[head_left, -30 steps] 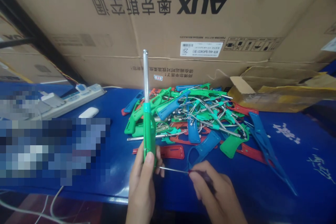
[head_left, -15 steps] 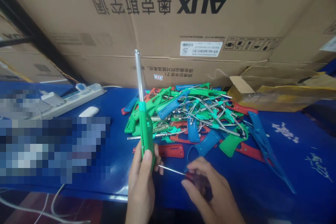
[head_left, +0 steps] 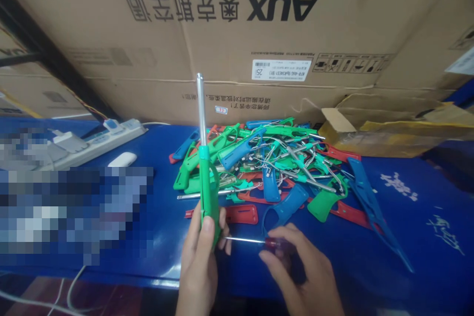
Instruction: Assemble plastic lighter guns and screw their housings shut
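- Key relation: green lighter (head_left: 210,192) sits just left of frame centre, directly left of the right hand (head_left: 301,261); the left hand (head_left: 200,254) already holds it, so that's the nearer one.
- Screwdriver (head_left: 269,242) bridges the gap: shaft near-horizontal, tip pointing left at the lower grip, roughly square to the lighter's long axis. Can't tell if the tip is seated; left fingers are in the way.
- Lighter axis: near vertical in frame, metal tube (head_left: 202,113) pointing up, leaning slightly left; grip end down in the palm.
- Left fingers wrapped round the grip, thumb pressed on it. Right thumb and forefinger pinch the screwdriver handle.
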A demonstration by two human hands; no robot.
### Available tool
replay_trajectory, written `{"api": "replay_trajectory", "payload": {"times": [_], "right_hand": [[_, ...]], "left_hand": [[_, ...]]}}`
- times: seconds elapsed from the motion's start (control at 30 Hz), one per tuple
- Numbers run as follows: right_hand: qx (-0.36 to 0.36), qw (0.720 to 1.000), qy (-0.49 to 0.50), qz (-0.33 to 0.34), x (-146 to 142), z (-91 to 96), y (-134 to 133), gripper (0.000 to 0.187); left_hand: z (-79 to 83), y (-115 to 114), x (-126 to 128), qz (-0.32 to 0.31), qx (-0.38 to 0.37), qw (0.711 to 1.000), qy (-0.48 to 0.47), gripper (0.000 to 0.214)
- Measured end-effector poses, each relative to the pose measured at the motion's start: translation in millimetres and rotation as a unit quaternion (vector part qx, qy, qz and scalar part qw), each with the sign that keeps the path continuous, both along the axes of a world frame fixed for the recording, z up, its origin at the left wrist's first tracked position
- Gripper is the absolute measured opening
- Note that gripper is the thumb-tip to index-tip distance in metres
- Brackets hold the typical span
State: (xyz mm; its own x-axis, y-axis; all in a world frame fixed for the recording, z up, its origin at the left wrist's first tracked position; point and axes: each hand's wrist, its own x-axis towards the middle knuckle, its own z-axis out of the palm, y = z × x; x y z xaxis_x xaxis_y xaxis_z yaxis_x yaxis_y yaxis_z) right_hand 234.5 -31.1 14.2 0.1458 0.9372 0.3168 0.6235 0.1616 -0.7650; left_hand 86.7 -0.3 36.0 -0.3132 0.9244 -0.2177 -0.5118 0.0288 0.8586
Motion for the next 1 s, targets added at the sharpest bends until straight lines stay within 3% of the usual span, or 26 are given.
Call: {"api": "replay_trajectory", "payload": {"times": [0.1, 0.33, 0.5, 0.67, 0.9, 1.0], "right_hand": [[-0.003, 1.0, -0.011, -0.003, 0.4, -1.2, -1.6, 0.03], [-0.013, 0.998, -0.009, 0.066, 3.1, 4.4, 2.7, 0.033], [-0.002, 0.998, -0.042, 0.048, 7.7, -0.1, -3.7, 0.03], [0.014, 0.996, -0.03, 0.087, 11.5, -3.0, -2.9, 0.026], [-0.023, 0.993, -0.032, 0.112, 16.8, -1.4, -3.4, 0.018], [-0.028, 0.996, -0.012, 0.084, 18.6, -1.4, -7.6, 0.021]], "left_hand": [[-0.3, -0.4, -0.6, -0.004, -0.002, 1.0, -0.001, 0.043], [-0.5, -0.4, -1.9, -0.007, 0.008, 1.0, -0.007, 0.041], [-2.9, 0.2, -1.7, -0.019, 0.01, 1.0, -0.009, 0.04], [-3.8, 0.5, -2.3, -0.021, -0.002, 1.0, 0.001, 0.041], [-2.9, 1.3, -1.2, -0.019, -0.012, 1.0, 0.007, 0.043], [-3.6, 1.2, -0.2, -0.031, 0.0, 0.999, 0.026, 0.044]]}}
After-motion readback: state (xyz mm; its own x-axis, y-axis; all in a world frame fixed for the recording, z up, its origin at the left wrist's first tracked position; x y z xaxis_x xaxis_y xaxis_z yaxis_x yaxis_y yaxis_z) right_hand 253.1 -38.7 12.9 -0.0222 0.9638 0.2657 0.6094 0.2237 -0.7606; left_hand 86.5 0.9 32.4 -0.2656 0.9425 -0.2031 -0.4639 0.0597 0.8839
